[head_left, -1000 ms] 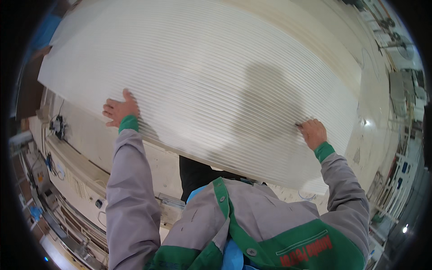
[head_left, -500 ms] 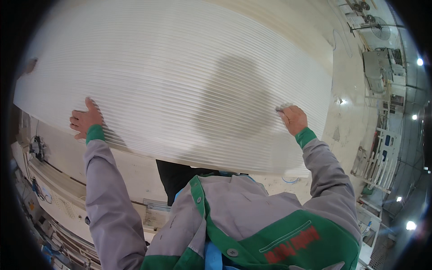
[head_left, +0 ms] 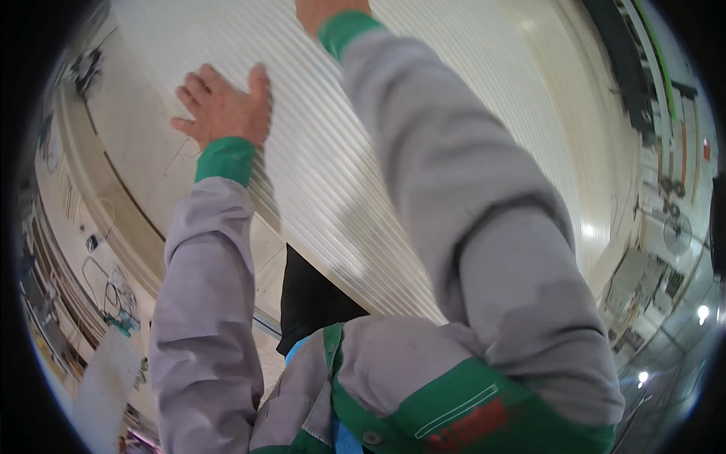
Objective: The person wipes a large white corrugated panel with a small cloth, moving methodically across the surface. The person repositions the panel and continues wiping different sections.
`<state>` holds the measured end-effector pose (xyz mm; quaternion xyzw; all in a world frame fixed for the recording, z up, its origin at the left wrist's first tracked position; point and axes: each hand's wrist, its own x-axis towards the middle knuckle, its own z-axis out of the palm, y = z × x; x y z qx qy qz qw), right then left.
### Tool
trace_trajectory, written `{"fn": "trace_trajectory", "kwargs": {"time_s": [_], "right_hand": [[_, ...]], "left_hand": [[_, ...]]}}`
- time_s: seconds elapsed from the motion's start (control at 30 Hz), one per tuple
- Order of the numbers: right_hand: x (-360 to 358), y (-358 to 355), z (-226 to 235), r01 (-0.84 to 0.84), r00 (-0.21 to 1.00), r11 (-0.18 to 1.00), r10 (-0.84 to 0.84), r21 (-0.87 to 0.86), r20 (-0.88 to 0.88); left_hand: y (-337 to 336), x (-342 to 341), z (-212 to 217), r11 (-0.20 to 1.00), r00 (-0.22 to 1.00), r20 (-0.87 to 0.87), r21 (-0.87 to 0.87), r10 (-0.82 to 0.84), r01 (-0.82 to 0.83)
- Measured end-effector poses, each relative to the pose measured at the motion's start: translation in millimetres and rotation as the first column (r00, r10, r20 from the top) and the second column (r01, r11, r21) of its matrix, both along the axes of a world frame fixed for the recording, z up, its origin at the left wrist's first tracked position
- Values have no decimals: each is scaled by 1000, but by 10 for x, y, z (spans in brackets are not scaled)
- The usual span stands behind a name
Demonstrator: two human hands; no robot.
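Observation:
A large white panel (head_left: pixel 325 151) with fine parallel ridges lies flat in front of me on a pale worktable (head_left: pixel 136 129). My left hand (head_left: pixel 231 110) is spread over the panel's near left edge, fingers and thumb apart, with nothing in it. My right arm reaches forward across the panel, and my right hand (head_left: pixel 333 11) is at the top edge of the view. Its fingers are cut off there, so their pose and anything they touch are hidden.
A long bench with rails (head_left: pixel 113 197) runs along the left, with cables and small tools (head_left: pixel 113 303) on it. Black equipment (head_left: pixel 620 60) stands at the far right, and a fan (head_left: pixel 677 227) is below it.
My right hand has gone from the panel's right part to far forward, near the top of the view. My view has turned, and my left hand appears farther right and higher, still spread.

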<state>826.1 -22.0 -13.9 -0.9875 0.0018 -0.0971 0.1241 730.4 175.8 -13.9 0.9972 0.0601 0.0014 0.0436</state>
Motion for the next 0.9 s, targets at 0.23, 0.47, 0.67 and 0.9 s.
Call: {"fn": "trace_trajectory", "kwargs": {"time_s": [0.23, 0.47, 0.67, 0.9], "right_hand": [[-115, -56, -48, -18, 1000, 999, 18, -28, 13], [-3999, -1218, 99, 22, 998, 996, -15, -91, 68], [-6136, -1713, 627, 106, 970, 987, -129, -117, -208], [-3549, -1148, 100, -17, 1000, 991, 15, -134, -13]], "left_hand": [[33, -39, 79, 998, 1000, 1, -66, 9, -9], [55, -56, 5, 1000, 1000, 31, 16, 4, -4], [35, -45, -34, 1000, 999, 41, -19, 7, -6], [55, -46, -48, 999, 999, 36, -22, -22, 22]]}}
